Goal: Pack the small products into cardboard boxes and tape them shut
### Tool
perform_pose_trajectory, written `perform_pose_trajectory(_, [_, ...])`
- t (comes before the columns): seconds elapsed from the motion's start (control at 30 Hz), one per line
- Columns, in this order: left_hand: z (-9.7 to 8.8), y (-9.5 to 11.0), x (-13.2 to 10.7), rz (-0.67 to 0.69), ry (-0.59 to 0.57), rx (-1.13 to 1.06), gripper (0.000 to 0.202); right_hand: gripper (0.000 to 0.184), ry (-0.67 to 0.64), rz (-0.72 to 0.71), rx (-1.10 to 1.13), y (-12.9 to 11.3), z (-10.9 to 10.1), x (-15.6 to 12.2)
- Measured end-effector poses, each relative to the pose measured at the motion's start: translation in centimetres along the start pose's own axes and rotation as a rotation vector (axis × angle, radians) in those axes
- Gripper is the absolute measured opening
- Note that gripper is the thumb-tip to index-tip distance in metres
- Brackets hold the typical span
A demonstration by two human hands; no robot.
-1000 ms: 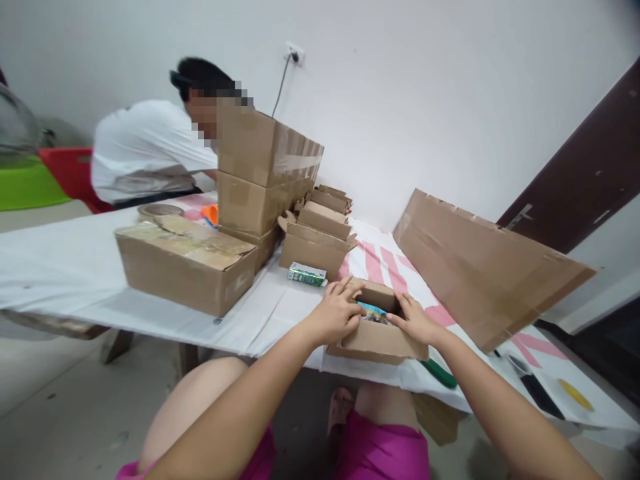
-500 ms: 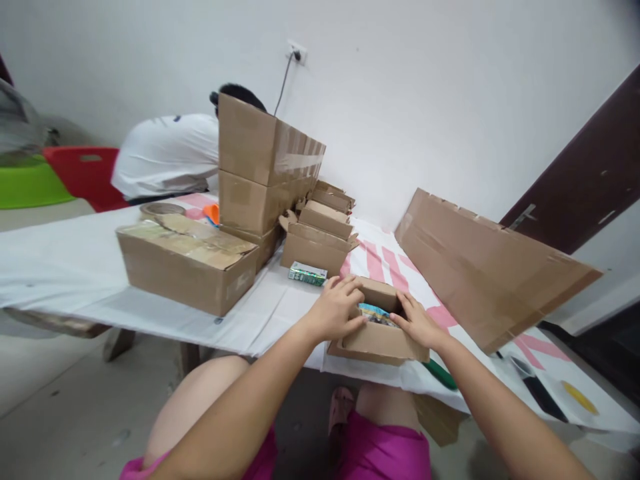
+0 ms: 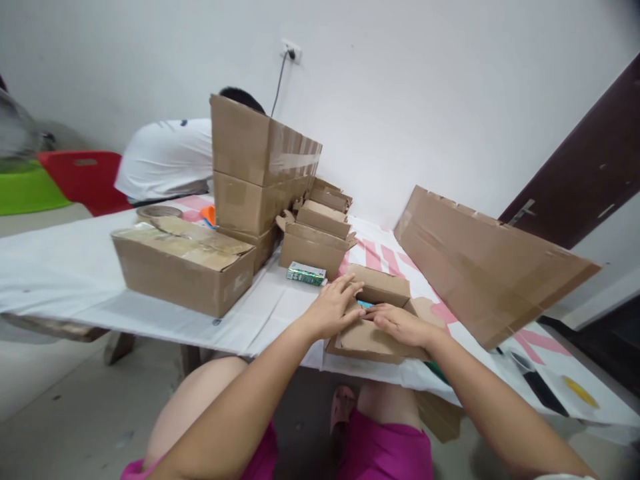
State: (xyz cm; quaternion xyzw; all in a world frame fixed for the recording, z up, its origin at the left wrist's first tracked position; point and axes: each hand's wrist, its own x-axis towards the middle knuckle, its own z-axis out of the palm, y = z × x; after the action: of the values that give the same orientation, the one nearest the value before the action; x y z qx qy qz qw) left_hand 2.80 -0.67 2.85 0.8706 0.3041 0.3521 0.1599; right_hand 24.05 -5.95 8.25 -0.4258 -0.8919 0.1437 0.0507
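Work in hand is the small cardboard box, just right of centre in the lower half of the frame, on the cloth-covered surface.

Done, as far as I can judge: something is in it. A bit of blue content shows between the hands; the rest is hidden, so no call on how full. Near flap looks angled inward over the contents.

Left: closing. Far flap stands up, right flap sticks outward, and I see no tape on this box.

Left hand: over the box's left end, fingers spread and bent; can't tell whether they pinch any cardboard. Right hand: laid nearly flat on the near flap, fingers extended, not clenched on anything.

Batch status: tall box stack, left of centre, is closed, with clear tape along its side. Box with a taped top sits left of centre, in front of the stack. Row of boxes at mid-frame has flaps up, so those look unsealed; insides not visible from here.

Green-and-white carton lies loose just in front of that row, outside any box. Tape roll is on the surface at left, behind the taped box. Large cardboard sheet stands at right; nobody's touching it.
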Motion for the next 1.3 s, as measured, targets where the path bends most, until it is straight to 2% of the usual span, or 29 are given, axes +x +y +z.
perform_pose_trajectory(0.07, [0.2, -0.6, 0.2, 0.037, 0.043, -0.092, 0.057, 0.065, -0.017, -0.050, -0.013, -0.8, 0.1, 0.9])
perform_pose_trajectory(0.13, [0.3, -1.2, 0.3, 0.092, 0.127, -0.198, 0.053, 0.078, 0.021, -0.047, -0.043, -1.3, 0.4, 1.7])
perform_pose_trajectory(0.2, [0.1, -1.4, 0.3, 0.101, 0.315, -0.262, 0.049, 0.092, 0.061, -0.036, -0.066, -1.6, 0.7, 2.3])
perform_pose_trajectory(0.3, [-0.6, -0.7, 0.0, 0.050, 0.675, -0.207, 0.037, 0.099, 0.025, -0.046, -0.079, -1.9, 1.2, 3.2])
perform_pose_trajectory(0.33, [-0.9, -0.2, -0.1, 0.064, 0.730, -0.163, 0.032, 0.099, 0.009, -0.051, -0.071, -2.0, 1.3, 3.4])
perform_pose_trajectory(0.37, [-1.1, 0.2, -0.2, 0.100, 0.721, -0.117, 0.028, 0.097, 0.002, -0.060, -0.053, -2.1, 1.4, 3.7])
perform_pose_trajectory(0.4, [-1.2, 0.5, -0.3, 0.141, 0.653, -0.072, 0.025, 0.093, 0.006, -0.074, -0.021, -2.1, 1.4, 3.8])
perform_pose_trajectory(0.47, [-1.1, 0.9, -0.4, 0.171, 0.423, 0.003, 0.028, 0.076, 0.020, -0.110, 0.079, -2.1, 1.2, 3.9])
perform_pose_trajectory(0.53, [-0.8, 0.8, -0.3, 0.125, 0.215, 0.068, 0.038, 0.059, 0.018, -0.103, 0.179, -1.6, 0.7, 3.6])
perform_pose_trajectory(0.6, [-0.7, 0.6, -0.2, 0.079, 0.108, 0.126, 0.045, 0.050, 0.018, 0.007, 0.196, -0.5, 0.0, 2.9])
perform_pose_trajectory(0.73, [-1.2, 1.5, -0.5, 0.106, 0.060, 0.198, 0.036, 0.041, 0.034, 0.387, -0.042, 2.6, -1.2, 0.6])
perform_pose_trajectory(0.8, [-1.3, 2.9, -0.9, 0.159, 0.032, 0.198, 0.034, 0.038, 0.003, 0.495, -0.122, 3.8, -1.2, -0.2])
perform_pose_trajectory(0.9, [-0.4, 5.0, -1.6, 0.217, -0.037, 0.201, 0.057, 0.026, -0.052, 0.503, -0.111, 4.4, -0.8, -0.5])
perform_pose_trajectory(1.0, [1.2, 6.0, -1.9, 0.157, -0.101, 0.310, 0.072, 0.006, -0.044, 0.491, -0.089, 4.2, -0.1, 0.0])
perform_pose_trajectory(1.03, [1.6, 6.1, -1.9, 0.123, -0.120, 0.353, 0.072, 0.001, -0.017, 0.494, -0.085, 4.1, 0.1, 0.2])
perform_pose_trajectory(1.13, [1.9, 6.0, -1.7, 0.065, -0.162, 0.427, 0.066, 0.012, 0.129, 0.500, -0.071, 3.9, 0.1, 0.1])
perform_pose_trajectory(1.3, [0.2, 5.1, -1.4, 0.001, -0.183, 0.481, 0.057, 0.026, 0.505, 0.489, -0.019, 4.1, -2.0, -1.5])
